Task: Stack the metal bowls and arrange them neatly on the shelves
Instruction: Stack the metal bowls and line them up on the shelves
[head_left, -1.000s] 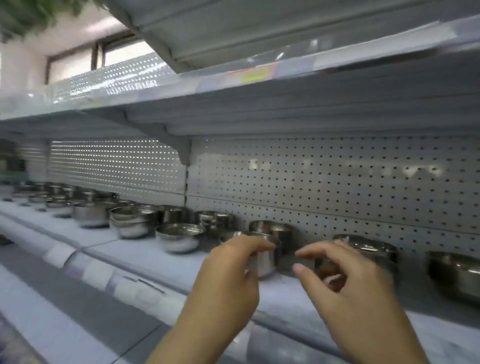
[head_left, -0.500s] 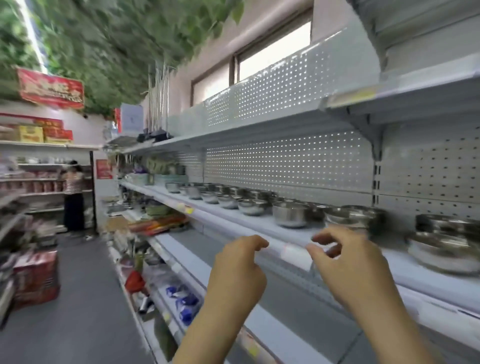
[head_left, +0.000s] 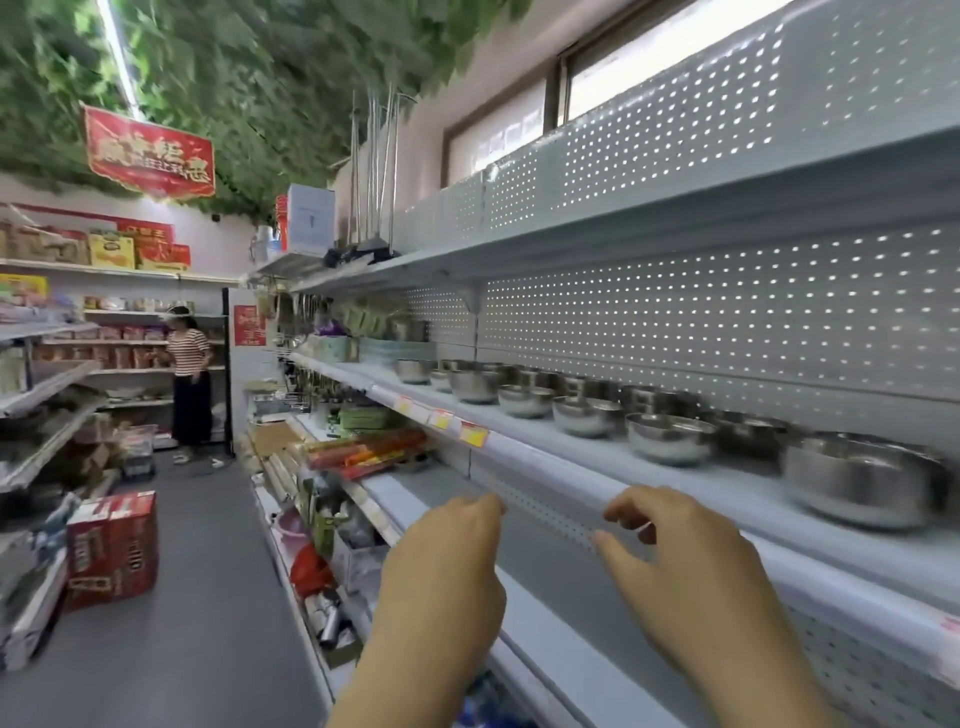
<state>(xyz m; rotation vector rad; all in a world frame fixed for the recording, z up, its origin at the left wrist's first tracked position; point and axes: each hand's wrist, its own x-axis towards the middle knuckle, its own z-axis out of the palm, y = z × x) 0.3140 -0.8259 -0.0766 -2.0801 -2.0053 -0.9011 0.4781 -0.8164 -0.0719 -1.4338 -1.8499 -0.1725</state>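
White metal shelf (head_left: 571, 447) carries row of steel bowls (head_left: 670, 439) standing singly, largest bowl (head_left: 862, 480) nearest

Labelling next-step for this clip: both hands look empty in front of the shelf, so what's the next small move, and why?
Probably reach the right hand up and right to the large shiny steel bowl nearest on the pale metal shelf. Both it and the left hand hover with loosely curled fingers, holding nothing, below the shelf edge, and the row of steel bowls sits singly, unstacked.
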